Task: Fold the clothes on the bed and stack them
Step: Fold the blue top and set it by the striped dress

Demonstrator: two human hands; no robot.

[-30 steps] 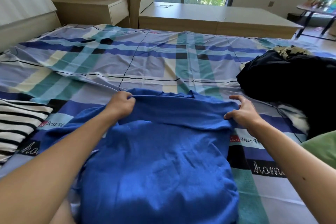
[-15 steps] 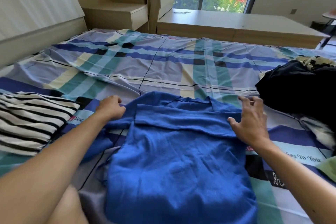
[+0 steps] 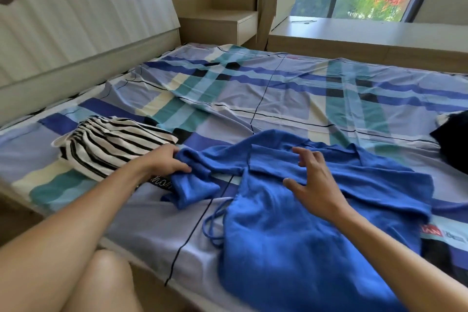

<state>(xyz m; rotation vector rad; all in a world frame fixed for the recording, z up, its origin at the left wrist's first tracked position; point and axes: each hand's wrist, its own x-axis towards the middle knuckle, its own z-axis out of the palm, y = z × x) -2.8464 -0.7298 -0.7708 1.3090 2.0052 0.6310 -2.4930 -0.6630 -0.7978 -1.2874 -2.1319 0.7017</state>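
Since the previous frame, left hand (image 3: 164, 162) has shifted outward, grip clamped on the sleeve (image 3: 195, 186) of the shirt (image 3: 291, 248) lying on the bed (image 3: 278, 99) beside a striped garment (image 3: 109, 147), while right hand (image 3: 314, 185) hovers over it, grip apart.

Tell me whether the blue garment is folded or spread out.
Partly folded: the blue garment has its top edge turned down over the body, but one sleeve, gripped by the left hand, lies stretched out sideways.
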